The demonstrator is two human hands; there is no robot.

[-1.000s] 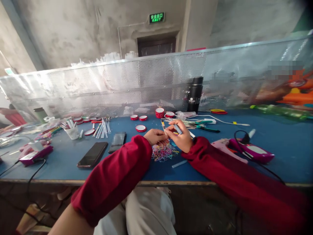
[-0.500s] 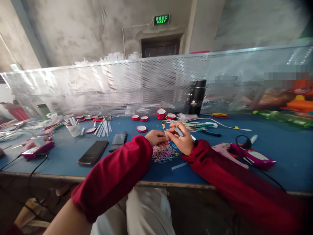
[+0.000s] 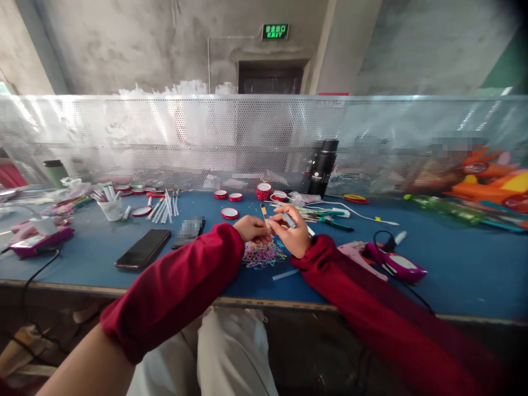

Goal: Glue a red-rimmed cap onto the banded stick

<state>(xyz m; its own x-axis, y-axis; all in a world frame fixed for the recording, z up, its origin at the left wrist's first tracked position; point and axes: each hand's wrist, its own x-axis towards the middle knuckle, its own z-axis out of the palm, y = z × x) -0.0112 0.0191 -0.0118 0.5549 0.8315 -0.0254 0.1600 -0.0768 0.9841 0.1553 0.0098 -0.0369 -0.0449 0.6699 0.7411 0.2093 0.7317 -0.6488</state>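
My left hand (image 3: pixel 254 229) is closed, its fingertips pinching the lower end of a small light stick (image 3: pixel 264 213) with a yellow and dark top. My right hand (image 3: pixel 293 231) meets it from the right, thumb and finger at the same stick, with a blue-grey tube (image 3: pixel 289 219) tucked in its fingers. Right below both hands lies a pile of thin multicoloured loops (image 3: pixel 263 254). A translucent stick (image 3: pixel 285 274) rests on the blue table (image 3: pixel 256 285) near my right sleeve.
Phones (image 3: pixel 143 249) and a cup of sticks (image 3: pixel 111 209) are on the left. Red round tins (image 3: pixel 230 213), a black bottle (image 3: pixel 324 168) and pliers (image 3: pixel 339 225) stand or lie behind. A purple tool (image 3: pixel 402 265) with a cable lies right. A perforated metal screen (image 3: pixel 256 137) crosses the back.
The camera view has tilted and turned slightly right, so the table items appear further left. Both hands remain together at the small stick.
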